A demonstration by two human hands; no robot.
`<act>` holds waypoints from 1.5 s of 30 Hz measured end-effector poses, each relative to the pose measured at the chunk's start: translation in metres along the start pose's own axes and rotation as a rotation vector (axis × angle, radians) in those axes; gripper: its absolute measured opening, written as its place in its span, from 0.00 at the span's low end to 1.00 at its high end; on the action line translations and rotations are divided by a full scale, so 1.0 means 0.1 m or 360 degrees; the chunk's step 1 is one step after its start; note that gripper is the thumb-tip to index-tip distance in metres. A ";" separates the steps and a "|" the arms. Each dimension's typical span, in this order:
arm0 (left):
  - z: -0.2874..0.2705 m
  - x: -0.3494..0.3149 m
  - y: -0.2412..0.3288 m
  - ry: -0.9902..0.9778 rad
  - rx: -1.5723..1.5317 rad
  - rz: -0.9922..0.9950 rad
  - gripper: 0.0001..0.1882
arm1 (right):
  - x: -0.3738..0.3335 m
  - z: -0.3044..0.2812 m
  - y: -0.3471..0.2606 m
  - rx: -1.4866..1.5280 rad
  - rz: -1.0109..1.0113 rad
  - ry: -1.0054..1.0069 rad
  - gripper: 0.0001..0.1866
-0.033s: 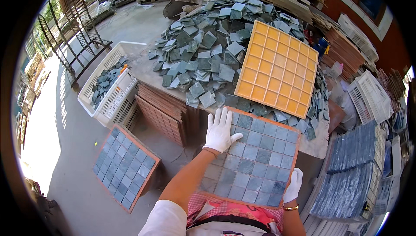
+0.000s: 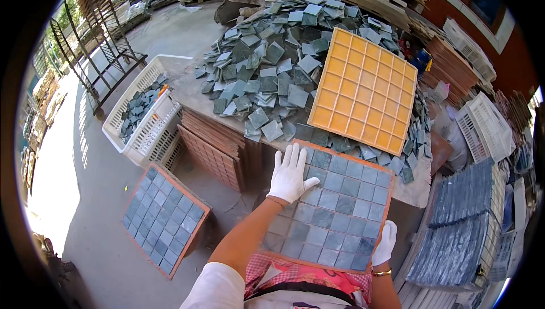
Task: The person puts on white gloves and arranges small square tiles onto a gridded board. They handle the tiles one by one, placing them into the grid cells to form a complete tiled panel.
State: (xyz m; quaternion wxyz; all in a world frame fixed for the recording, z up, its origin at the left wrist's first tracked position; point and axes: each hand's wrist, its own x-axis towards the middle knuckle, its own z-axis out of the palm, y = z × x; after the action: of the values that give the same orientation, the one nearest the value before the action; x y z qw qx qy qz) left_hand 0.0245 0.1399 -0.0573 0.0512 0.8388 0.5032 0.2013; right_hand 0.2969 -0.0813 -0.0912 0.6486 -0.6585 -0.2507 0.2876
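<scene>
The orange-framed mosaic tile panel point(image 2: 342, 200) lay at the near side, between the hands, nearly square with no clear long axis. The left hand point(image 2: 290, 174), its grip spread with fingers apart, pressed flat at its far left; the right hand point(image 2: 385, 244) met its near right edge, whether clamped I could not tell. Beyond, a yellow grid tray point(image 2: 364, 90) leaned on loose green tiles point(image 2: 264, 65) heaped across the counter point(image 2: 419, 187).

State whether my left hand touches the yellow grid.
Apart. The head view shows the left hand below and left of the yellow grid, with loose tiles visible in the gap between them.
</scene>
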 end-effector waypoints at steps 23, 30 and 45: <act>0.08 -1.02 1.50 -0.0558 -0.0486 0.1122 0.42 | 0.00 -0.05 0.02 0.0008 -0.0038 -0.0051 0.15; -0.53 -1.39 0.30 -0.0593 0.0017 0.0695 0.45 | -0.18 -0.32 0.12 -0.0021 0.0017 -0.0172 0.16; -0.47 -1.37 0.34 -0.0546 0.0260 0.0212 0.48 | -0.72 -0.03 -0.37 -0.1981 -0.0623 -0.0663 0.49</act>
State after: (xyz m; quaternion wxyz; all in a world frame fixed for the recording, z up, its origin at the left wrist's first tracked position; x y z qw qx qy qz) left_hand -0.0218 -0.0004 -0.0440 0.0545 0.8936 0.4451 0.0168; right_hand 0.2498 -0.1333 -0.0501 0.1276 -0.7822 -0.6034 0.0881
